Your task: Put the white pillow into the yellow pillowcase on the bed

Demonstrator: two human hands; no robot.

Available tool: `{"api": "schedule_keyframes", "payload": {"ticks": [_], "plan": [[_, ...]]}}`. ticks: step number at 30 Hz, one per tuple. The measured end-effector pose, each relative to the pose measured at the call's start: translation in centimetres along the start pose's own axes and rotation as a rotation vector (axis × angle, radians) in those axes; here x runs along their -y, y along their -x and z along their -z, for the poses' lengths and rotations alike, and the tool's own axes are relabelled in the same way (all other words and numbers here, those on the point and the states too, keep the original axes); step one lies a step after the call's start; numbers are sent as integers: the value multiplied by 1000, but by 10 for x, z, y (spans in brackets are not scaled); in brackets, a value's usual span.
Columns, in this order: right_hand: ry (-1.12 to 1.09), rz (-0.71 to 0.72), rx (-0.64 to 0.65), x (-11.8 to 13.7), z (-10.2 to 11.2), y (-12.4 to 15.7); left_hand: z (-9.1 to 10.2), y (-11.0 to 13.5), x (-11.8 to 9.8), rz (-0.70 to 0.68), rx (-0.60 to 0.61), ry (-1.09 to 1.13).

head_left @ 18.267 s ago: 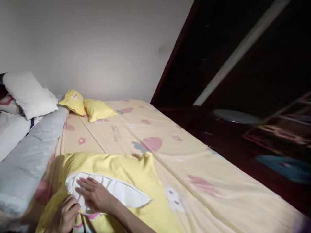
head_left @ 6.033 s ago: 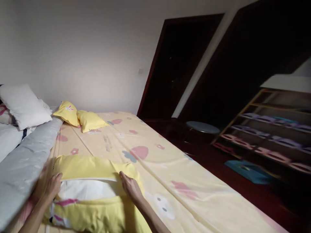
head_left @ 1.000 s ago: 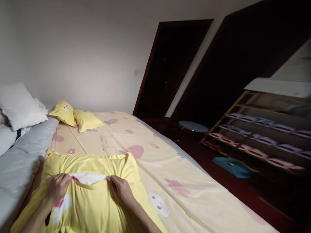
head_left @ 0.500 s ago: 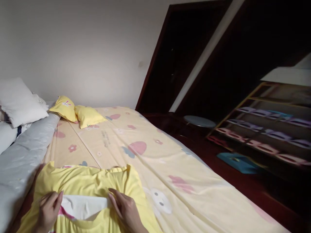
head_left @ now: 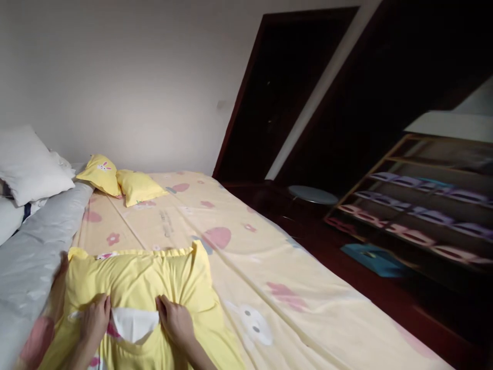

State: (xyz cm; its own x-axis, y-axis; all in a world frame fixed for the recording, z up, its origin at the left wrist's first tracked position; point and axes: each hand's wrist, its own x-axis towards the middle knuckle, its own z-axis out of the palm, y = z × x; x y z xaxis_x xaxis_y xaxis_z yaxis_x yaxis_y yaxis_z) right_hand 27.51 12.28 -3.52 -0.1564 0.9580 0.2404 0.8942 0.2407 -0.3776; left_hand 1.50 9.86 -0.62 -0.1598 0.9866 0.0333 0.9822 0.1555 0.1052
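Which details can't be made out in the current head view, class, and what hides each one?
All in the head view:
- Near end of the yellow cover: cut off by the bottom edge.
- Rest of the white fabric in its opening: hidden under the yellow cover.
- Some fingertips of the left hand and right hand: hidden behind the hands themselves.
- Lettering on the sheet: too small and blurred.
- Items on the rack: blurred, dim.

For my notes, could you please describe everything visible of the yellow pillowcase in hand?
The yellow pillowcase looks like soft, wrinkled cloth with pink printed patches. It lies on the patterned sheet, near end cropped. White material shows in its gaping opening, gripped by the left hand and right hand at either side.
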Motion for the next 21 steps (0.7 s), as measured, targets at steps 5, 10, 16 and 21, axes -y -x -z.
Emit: {"api": "schedule_keyframes", "payload": {"ticks": [5, 10, 16, 21], "plan": [[-128, 116, -118, -4, 38, 3, 25, 10, 17, -91, -222, 77], [-99, 27, 52, -5, -21, 26, -40, 22, 15, -39, -65, 56], [-180, -31, 109, -1, -34, 23, -47, 9, 10, -38, 56, 10], [-400, -129, 97, -54, 30, -30, 17, -27, 39, -157, 204, 260]]}}
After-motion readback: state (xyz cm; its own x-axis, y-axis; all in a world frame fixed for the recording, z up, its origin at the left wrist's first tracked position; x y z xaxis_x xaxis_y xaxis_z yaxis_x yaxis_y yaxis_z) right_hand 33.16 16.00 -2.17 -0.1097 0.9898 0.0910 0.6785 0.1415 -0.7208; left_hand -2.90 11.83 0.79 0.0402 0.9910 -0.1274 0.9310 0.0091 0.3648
